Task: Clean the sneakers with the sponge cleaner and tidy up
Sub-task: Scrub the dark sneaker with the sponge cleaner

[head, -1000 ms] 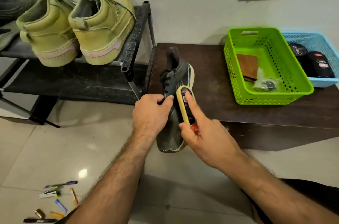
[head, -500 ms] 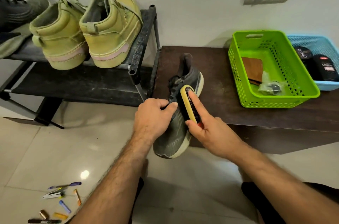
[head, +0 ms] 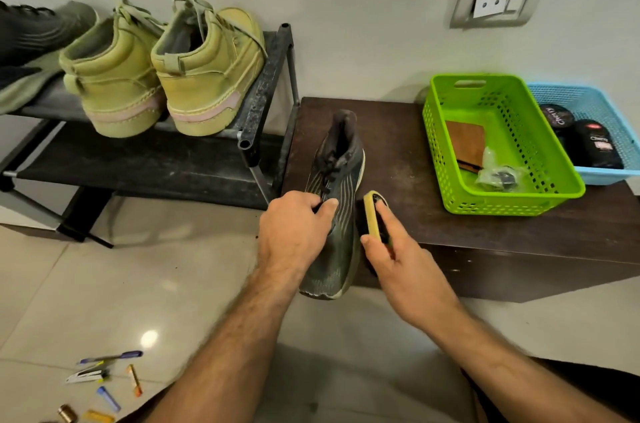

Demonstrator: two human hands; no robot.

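Two hands frame it: your left hand (head: 298,232) grips the sneaker (head: 337,211), whose long axis runs up-frame along the bench (head: 398,159). Your right hand (head: 405,266) holds the sponge cleaner (head: 372,213) pinched in its fingers (head: 388,218), touching the shoe's right flank.

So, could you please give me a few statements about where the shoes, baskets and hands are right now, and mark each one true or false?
1. The left hand grips the dark sneaker near its laces. True.
2. The right hand holds the sponge cleaner beside the sneaker's right side. True.
3. The green basket sits on the floor. False: it stands on the dark brown bench.
4. Two yellow-green shoes stand on the rack. True.
5. The blue basket is left of the green one. False: it is to its right.
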